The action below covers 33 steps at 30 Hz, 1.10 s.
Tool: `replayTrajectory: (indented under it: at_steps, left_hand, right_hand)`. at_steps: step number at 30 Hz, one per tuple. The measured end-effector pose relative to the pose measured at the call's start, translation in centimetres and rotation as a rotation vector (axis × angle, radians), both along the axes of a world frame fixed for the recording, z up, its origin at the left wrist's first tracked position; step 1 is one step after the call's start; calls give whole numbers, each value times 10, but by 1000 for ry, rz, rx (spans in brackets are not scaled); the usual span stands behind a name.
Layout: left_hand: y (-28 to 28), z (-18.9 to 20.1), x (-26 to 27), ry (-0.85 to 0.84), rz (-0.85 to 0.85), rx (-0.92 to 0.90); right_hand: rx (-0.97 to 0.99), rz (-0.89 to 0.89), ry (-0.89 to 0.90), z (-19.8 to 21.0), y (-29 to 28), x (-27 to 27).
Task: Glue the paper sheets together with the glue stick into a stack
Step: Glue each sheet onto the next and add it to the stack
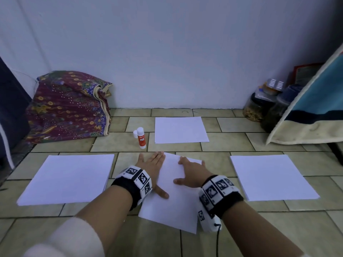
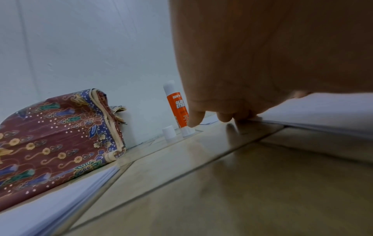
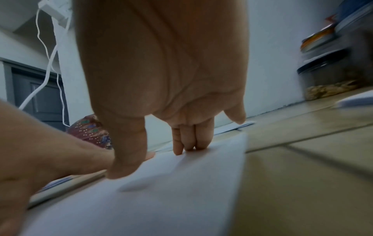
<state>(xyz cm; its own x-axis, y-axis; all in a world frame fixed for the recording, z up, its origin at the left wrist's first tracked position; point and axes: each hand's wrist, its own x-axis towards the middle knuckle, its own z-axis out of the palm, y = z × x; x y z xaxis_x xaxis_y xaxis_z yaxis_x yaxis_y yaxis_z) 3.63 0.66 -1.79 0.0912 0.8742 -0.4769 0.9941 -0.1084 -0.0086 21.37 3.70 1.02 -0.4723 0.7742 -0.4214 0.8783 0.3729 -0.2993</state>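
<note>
Tiled floor (image 1: pixel 232 143): beige-green tiles with dark grout, carrying all the paper, with a pale wall behind
Batik bundle (image 1: pixel 68 106): maroon patterned cloth folded against the wall at far left
Left paper pile (image 1: pixel 66 179): white sheets lying flat on the floor, left of the person's arms
Right paper pile (image 1: pixel 272 177): white sheets lying flat at the right, well apart from the hands
Far paper pile (image 1: pixel 180 129): white sheets near the wall, just right of the glue stick
Middle sheets (image 1: pixel 174 204): white paper skewed on the floor between both arms, under both hands
Jars (image 1: pixel 259 106): clear containers in the right corner
Left hand (image 1: pixel 154 162): fingers straight and together, lying flat on the sheets' left edge, thumb spread onto the paper
Right hand (image 1: pixel 193 173): fingers straight, slightly apart, pressing flat on the middle sheets
Glue stick (image 1: pixel 141 137): orange and white, upright on the floor beyond the left hand, uncapped
Cap (image 1: pixel 135 134): white, standing just beside the glue stick
</note>
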Motion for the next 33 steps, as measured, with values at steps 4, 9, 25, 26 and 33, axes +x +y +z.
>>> replayTrajectory:
  at_steps: [4, 9, 25, 26, 33]
  left_hand:
    - [0, -1, -3, -17, 0, -12]
    - [-3, 10, -5, 15, -42, 5]
    - [-18, 15, -18, -76, 5, 47]
    - [-20, 13, -17, -64, 39, 15]
    - [-22, 15, -22, -117, 103, -22]
  right_hand:
    - [0, -69, -42, 2, 3, 34]
    - [86, -26, -109, 4, 1, 39]
    - [145, 280, -154, -6, -5, -34]
    - [124, 294, -147, -6, -2, -31]
    - [-47, 235, -245, 6, 33, 32]
